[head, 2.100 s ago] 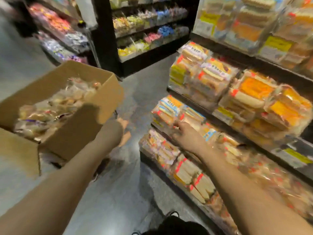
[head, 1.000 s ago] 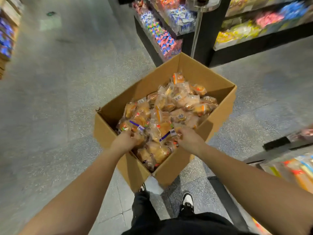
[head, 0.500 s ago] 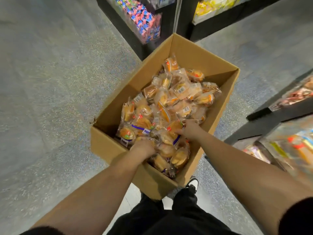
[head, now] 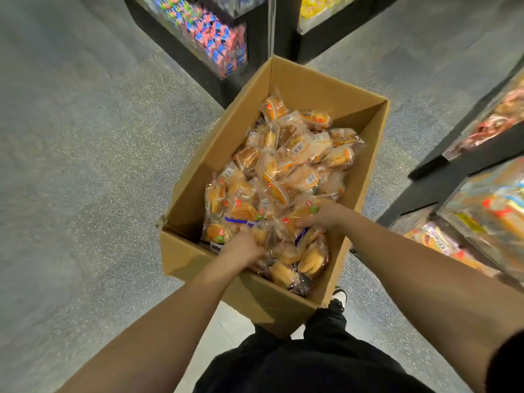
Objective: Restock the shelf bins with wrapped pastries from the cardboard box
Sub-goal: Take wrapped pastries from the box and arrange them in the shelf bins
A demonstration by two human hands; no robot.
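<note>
An open cardboard box (head: 309,89) stands on the floor in front of me, filled with several clear-wrapped golden pastries (head: 295,154). Both my hands are down in its near end. My left hand (head: 243,245) grips a wrapped pastry near the front left of the pile, its fingers curled into the wrappers. My right hand (head: 320,217) is curled over a wrapped pastry with red and green stickers, a little farther in and to the right. The fingertips of both hands are hidden among the plastic.
Shelf bins of wrapped pastries (head: 487,211) sit at the right edge, blurred. A black shelf unit with colourful sweets (head: 215,41) stands just beyond the box. Grey speckled floor (head: 71,165) spreads to the left. My shoe (head: 340,297) shows beside the box's near corner.
I turned from the shelf to the box and put both hands in. Over the last half second the hands shifted slightly among the pastries and closed on the wrappers.
</note>
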